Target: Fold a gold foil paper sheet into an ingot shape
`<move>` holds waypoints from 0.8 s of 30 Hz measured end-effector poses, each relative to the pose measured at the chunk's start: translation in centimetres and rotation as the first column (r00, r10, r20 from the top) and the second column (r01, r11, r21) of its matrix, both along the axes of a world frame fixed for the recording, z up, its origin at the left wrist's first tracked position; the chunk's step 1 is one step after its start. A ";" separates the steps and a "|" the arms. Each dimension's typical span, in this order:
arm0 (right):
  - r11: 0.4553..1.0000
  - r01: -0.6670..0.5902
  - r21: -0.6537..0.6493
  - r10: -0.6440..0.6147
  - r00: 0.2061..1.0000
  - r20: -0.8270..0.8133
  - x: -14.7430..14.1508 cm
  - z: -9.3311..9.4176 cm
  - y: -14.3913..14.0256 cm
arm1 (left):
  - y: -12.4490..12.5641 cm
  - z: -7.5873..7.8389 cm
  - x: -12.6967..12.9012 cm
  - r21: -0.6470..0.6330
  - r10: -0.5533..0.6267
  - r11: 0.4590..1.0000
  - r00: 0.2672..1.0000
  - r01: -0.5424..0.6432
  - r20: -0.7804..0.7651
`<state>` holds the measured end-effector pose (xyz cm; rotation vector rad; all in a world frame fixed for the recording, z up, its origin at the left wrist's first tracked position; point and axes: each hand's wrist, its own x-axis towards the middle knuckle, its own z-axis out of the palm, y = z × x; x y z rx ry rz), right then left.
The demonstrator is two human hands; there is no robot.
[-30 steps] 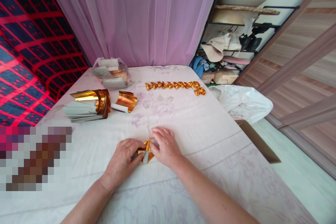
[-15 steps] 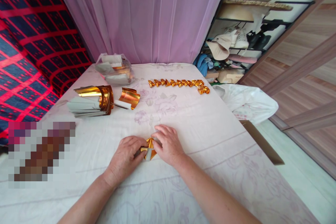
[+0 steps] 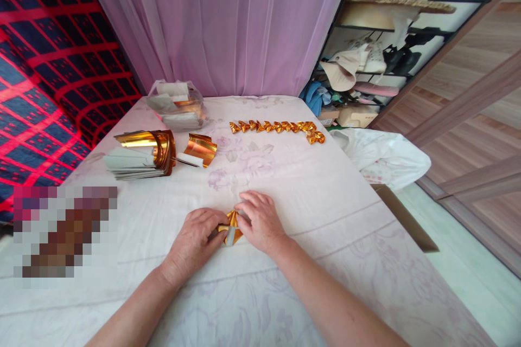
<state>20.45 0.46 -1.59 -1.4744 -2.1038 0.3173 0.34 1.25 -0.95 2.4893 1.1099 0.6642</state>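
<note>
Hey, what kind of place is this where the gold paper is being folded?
Likely a home room: a cloth-covered table before a pink curtain, a cluttered rack with hats, and a wood-panelled wall.

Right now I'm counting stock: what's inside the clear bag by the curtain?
The clear bag shows white paper strips and some gold foil; whatever lies deeper is hidden.

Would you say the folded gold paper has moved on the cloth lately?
No. The gold paper stays pinched between both hands, same spot relative to the gold stack.
</note>
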 end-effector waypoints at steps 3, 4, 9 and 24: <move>1.000 -0.001 0.003 0.001 1.000 0.002 0.1 -0.1 0.0 | 0.0 -0.1 0.0 0.006 -0.010 1.000 1.000 0.010 0.005; 1.000 -0.002 0.005 0.002 1.000 0.001 0.1 -0.1 0.0 | -0.1 -0.1 0.0 0.012 -0.012 1.000 1.000 0.012 0.004; 1.000 -0.003 0.015 0.003 1.000 0.002 0.1 -0.1 0.0 | -0.3 -0.2 0.1 0.063 -0.003 0.998 1.000 0.004 -0.016; 0.999 -0.001 0.041 0.001 1.000 0.012 0.1 -0.2 0.0 | -1.9 0.5 0.8 0.057 0.096 0.994 0.991 -0.091 -0.096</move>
